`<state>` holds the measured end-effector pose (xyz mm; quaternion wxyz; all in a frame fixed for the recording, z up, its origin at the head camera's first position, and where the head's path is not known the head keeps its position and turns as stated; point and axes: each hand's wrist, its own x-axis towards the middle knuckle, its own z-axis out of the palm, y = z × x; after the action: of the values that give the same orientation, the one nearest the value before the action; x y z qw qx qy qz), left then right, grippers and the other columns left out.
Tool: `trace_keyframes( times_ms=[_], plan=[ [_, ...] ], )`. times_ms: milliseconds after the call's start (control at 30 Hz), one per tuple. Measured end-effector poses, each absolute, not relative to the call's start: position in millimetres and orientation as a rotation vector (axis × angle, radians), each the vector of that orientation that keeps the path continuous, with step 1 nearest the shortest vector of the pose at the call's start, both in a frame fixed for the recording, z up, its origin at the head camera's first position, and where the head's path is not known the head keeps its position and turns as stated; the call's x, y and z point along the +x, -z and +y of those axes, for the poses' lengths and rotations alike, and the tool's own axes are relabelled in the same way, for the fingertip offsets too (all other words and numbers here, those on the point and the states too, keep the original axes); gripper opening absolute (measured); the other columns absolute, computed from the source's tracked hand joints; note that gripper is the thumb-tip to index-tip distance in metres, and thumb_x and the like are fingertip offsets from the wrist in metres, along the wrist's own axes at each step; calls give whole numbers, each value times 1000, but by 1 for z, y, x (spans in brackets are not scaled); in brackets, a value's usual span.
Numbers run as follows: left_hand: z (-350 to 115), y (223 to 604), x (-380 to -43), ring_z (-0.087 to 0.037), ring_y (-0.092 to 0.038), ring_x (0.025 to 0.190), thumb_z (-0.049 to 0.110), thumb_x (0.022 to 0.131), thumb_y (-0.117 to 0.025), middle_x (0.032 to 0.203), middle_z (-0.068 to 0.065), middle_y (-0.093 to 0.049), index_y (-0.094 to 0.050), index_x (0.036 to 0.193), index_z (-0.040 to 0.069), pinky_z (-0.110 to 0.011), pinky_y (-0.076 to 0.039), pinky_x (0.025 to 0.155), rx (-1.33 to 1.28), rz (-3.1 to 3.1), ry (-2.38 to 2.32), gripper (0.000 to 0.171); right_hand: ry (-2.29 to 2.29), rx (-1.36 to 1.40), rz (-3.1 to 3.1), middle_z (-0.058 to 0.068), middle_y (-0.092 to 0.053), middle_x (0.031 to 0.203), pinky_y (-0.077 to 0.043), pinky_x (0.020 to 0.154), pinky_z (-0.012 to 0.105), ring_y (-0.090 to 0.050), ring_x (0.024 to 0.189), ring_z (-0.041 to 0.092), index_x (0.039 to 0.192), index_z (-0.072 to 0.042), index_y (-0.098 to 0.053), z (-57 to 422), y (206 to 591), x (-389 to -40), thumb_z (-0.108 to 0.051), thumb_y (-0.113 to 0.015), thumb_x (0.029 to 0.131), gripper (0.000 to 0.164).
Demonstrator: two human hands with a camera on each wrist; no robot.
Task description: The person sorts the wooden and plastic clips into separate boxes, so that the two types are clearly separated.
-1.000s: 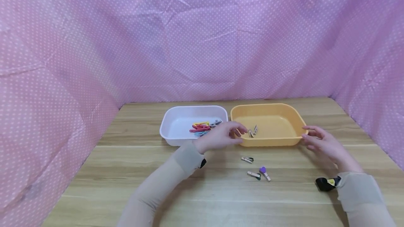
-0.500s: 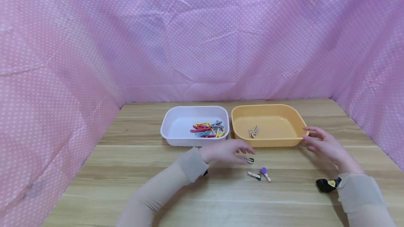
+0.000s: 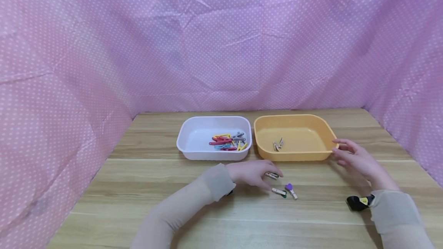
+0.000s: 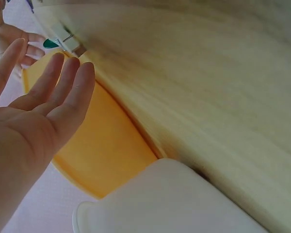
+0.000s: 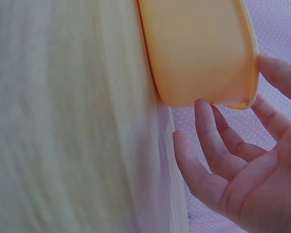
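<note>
My left hand (image 3: 250, 173), its fingers loosely extended, hovers close over the small wooden clothespins on the table. Nearest its fingertips is a clothespin with a dark ornament (image 3: 272, 175), partly covered by the hand. By the thumb lies a clothespin with a green ornament (image 3: 278, 192), and just right of it one with a purple heart (image 3: 291, 191). My right hand (image 3: 356, 160) touches the right front corner of the yellow tray (image 3: 297, 156) with relaxed fingertips at its rim and wall. Inside that tray are a few small wooden clothespins (image 3: 278, 145).
A white tray (image 3: 207, 156) stands beside the yellow one, holding several plastic clothespins (image 3: 221, 140) in red, yellow, blue and grey. Both rest on a wood-grain table (image 3: 263, 226). Pink dotted cloth (image 3: 221, 49) hangs behind and along the sides.
My left hand has come down from over the trays' near edges toward the front, to the loose clothespins. The right hand has stayed at the yellow tray's corner.
</note>
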<state>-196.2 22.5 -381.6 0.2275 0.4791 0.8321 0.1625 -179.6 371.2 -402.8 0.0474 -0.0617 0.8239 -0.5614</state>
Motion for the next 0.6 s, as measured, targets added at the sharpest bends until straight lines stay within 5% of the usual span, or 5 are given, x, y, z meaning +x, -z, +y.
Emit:
trace_keyframes(
  times_ms=[600],
  plan=[
    [31, 389, -194, -4, -50, 95, 22, 83, -73, 110, 4, -57, -63, 120, 21, -12, -41, 88, 1389, 2414, -199, 38, 1722, -201, 2488, -23, -53, 97, -54, 74, 17, -59, 87, -4, 115, -32, -49, 371, 403, -179, -14, -51, 98, 25]
  ],
)
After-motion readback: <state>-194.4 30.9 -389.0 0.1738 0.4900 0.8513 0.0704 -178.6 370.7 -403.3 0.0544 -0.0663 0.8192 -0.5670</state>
